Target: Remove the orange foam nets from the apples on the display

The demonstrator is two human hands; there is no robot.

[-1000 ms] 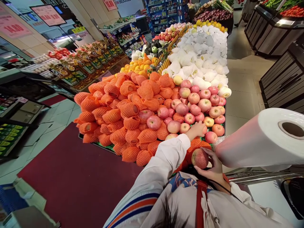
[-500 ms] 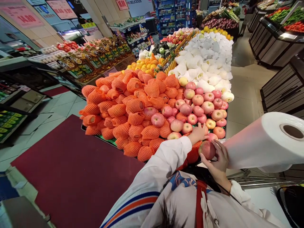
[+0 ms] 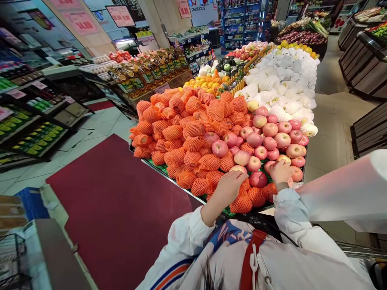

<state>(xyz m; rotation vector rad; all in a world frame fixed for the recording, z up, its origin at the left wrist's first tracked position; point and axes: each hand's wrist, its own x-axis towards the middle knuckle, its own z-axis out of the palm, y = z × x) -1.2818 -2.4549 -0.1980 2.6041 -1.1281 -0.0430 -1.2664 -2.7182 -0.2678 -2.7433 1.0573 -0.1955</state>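
Note:
My left hand [image 3: 229, 187] lies with fingers spread on the orange-netted fruit [image 3: 242, 201] at the front edge of the pile, holding nothing. My right hand [image 3: 281, 171] is further right, fingers curled over a pale red apple [image 3: 283, 159] in the loose apple heap. Between the two hands a red apple [image 3: 258, 179] lies on the pile, touched by neither. Both white sleeves reach in from the bottom of the view.
The fruit stand [image 3: 181, 186] carries orange-netted fruit on the left, loose apples on the right and white-netted fruit [image 3: 281, 80] behind. A roll of plastic bags [image 3: 347, 193] hangs at the right. A dark red mat [image 3: 115, 209] covers the floor on the left, by shelves.
My right hand held a red apple near my chest, carried it up to the pile and let it go. My left hand pulled back from the apples onto the netted fruit.

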